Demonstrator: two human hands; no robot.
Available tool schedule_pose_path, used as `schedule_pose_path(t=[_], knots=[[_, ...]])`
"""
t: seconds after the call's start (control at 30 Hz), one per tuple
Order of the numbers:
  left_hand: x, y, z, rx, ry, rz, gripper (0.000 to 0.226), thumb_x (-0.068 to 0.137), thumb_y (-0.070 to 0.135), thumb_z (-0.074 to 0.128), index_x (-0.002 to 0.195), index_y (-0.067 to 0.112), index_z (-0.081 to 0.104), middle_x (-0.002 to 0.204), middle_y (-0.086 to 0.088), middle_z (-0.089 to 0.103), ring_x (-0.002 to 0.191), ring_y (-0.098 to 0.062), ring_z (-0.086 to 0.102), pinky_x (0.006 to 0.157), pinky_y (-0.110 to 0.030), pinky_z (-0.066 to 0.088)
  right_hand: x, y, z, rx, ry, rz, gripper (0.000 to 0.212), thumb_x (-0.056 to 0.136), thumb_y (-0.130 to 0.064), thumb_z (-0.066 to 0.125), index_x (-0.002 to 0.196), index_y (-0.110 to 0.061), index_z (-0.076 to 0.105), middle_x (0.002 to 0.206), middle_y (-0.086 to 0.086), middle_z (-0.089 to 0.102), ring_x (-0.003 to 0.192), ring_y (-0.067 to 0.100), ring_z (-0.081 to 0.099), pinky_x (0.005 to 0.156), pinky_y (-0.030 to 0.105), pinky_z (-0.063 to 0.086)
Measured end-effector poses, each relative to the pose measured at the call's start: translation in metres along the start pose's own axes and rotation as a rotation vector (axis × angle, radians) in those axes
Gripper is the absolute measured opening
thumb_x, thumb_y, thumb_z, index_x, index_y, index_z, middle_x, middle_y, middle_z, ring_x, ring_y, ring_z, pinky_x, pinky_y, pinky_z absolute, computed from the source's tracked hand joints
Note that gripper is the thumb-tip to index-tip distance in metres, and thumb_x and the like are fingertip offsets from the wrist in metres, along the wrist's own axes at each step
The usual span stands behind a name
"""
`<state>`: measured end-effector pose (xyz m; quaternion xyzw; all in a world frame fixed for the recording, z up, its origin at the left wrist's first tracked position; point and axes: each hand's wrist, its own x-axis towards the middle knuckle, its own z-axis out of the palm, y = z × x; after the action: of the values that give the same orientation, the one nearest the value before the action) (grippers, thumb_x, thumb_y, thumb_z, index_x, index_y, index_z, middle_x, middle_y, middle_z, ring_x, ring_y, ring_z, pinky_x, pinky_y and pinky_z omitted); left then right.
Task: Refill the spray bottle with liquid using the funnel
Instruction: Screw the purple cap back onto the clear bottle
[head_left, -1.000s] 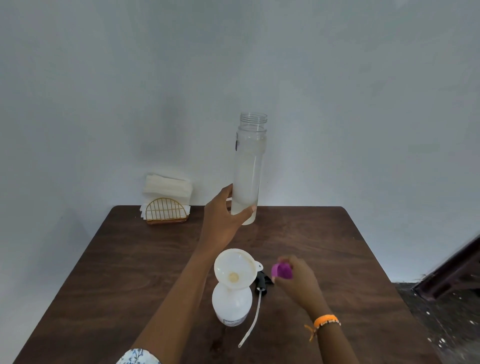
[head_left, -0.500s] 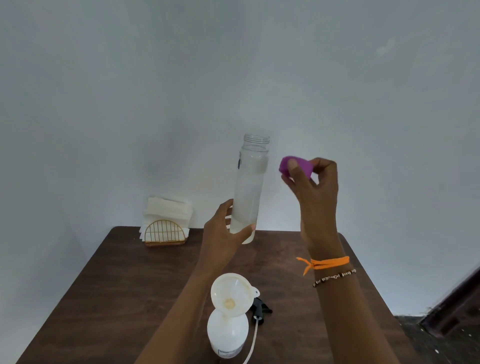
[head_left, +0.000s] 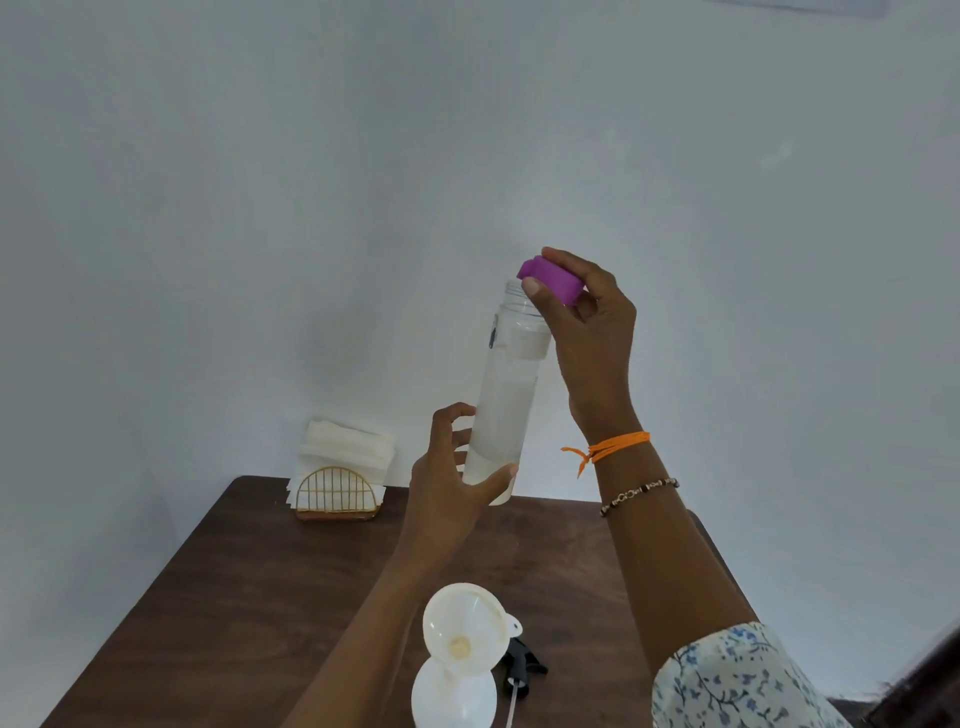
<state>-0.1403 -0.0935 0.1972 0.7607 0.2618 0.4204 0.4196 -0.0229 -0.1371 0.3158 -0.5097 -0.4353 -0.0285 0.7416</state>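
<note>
Right hand (head_left: 582, 332) pinches purple cap (head_left: 551, 280) at the clear bottle's (head_left: 506, 400) open mouth. Left hand (head_left: 452, 478) grips that bottle's base, raised above table (head_left: 260, 597). White funnel (head_left: 467, 626) sits in spray bottle (head_left: 453, 699); detached sprayer head (head_left: 522, 665) lies beside.

Brown table (head_left: 260, 597) carries napkin holder (head_left: 336, 493), spray bottle (head_left: 453, 699), sprayer head (head_left: 522, 665).
</note>
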Motion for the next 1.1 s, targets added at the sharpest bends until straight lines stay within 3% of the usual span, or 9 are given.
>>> schedule_pose_path(t=[0.1, 0.23, 0.4, 0.53, 0.73, 0.83, 0.97, 1.1], knots=[[0.001, 0.0, -0.003, 0.005, -0.018, 0.021, 0.069, 0.071, 0.03, 0.079, 0.118, 0.038, 0.03, 0.112, 0.018, 0.047, 0.091, 0.0, 0.052, 0.065, 0.001, 0.041, 0.005, -0.002, -0.005, 0.003, -0.09, 0.03, 0.033, 0.079, -0.012, 0.073, 0.112, -0.009, 0.065, 0.113, 0.006, 0.064, 0.105, 0.02, 0.06, 0.085, 0.025, 0.053], [0.003, 0.002, -0.005, -0.006, -0.033, 0.032, 0.068, 0.071, 0.031, 0.079, 0.119, 0.038, 0.03, 0.112, 0.018, 0.047, 0.091, 0.0, 0.052, 0.067, 0.0, 0.041, 0.008, -0.005, -0.011, 0.001, -0.216, 0.076, 0.027, 0.087, -0.009, 0.064, 0.114, -0.01, 0.063, 0.114, 0.006, 0.065, 0.103, 0.014, 0.061, 0.082, 0.018, 0.051], [0.002, 0.003, -0.005, -0.03, -0.036, 0.034, 0.067, 0.071, 0.029, 0.078, 0.118, 0.037, 0.03, 0.112, 0.018, 0.047, 0.09, 0.003, 0.052, 0.066, 0.002, 0.042, 0.016, -0.004, -0.023, 0.115, -0.357, 0.107, 0.029, 0.094, -0.01, 0.042, 0.116, -0.013, 0.062, 0.121, 0.008, 0.063, 0.117, 0.02, 0.057, 0.099, 0.031, 0.046], [0.003, 0.004, -0.005, -0.036, -0.041, 0.043, 0.067, 0.072, 0.029, 0.078, 0.119, 0.037, 0.03, 0.114, 0.019, 0.046, 0.092, 0.001, 0.051, 0.068, 0.003, 0.041, 0.023, -0.009, -0.027, 0.064, -0.445, 0.078, 0.028, 0.094, -0.009, 0.044, 0.114, -0.014, 0.064, 0.121, 0.009, 0.063, 0.117, 0.021, 0.056, 0.099, 0.032, 0.046], [0.003, 0.008, -0.006, -0.06, -0.057, 0.061, 0.066, 0.072, 0.027, 0.078, 0.118, 0.038, 0.032, 0.11, 0.023, 0.046, 0.09, 0.008, 0.051, 0.069, 0.003, 0.042, 0.025, -0.014, -0.023, -0.045, -0.338, 0.073, 0.019, 0.082, -0.017, 0.069, 0.101, -0.022, 0.068, 0.116, 0.007, 0.058, 0.106, 0.023, 0.059, 0.084, 0.025, 0.05], [0.001, 0.007, -0.005, -0.078, -0.075, 0.055, 0.063, 0.072, 0.028, 0.078, 0.115, 0.039, 0.034, 0.107, 0.031, 0.042, 0.09, 0.01, 0.051, 0.069, 0.003, 0.041, 0.023, -0.015, -0.019, -0.066, -0.277, 0.087, 0.027, 0.073, -0.016, 0.078, 0.094, -0.017, 0.06, 0.109, 0.003, 0.057, 0.102, 0.022, 0.057, 0.075, 0.022, 0.049], [0.001, 0.006, -0.004, -0.132, -0.095, 0.027, 0.059, 0.072, 0.03, 0.077, 0.112, 0.046, 0.036, 0.108, 0.032, 0.044, 0.093, 0.007, 0.054, 0.069, -0.001, 0.045, 0.025, -0.019, -0.019, -0.005, -0.324, 0.092, 0.016, 0.08, -0.01, 0.072, 0.089, -0.018, 0.061, 0.108, 0.006, 0.063, 0.099, 0.02, 0.06, 0.078, 0.026, 0.05], [0.002, 0.008, -0.009, -0.192, -0.108, 0.002, 0.057, 0.075, 0.029, 0.074, 0.112, 0.05, 0.036, 0.108, 0.026, 0.048, 0.093, 0.004, 0.055, 0.067, -0.001, 0.045, 0.03, -0.015, -0.025, 0.17, -0.417, 0.124, 0.016, 0.093, -0.007, 0.053, 0.106, -0.01, 0.061, 0.108, 0.006, 0.062, 0.1, 0.017, 0.06, 0.081, 0.025, 0.049]])
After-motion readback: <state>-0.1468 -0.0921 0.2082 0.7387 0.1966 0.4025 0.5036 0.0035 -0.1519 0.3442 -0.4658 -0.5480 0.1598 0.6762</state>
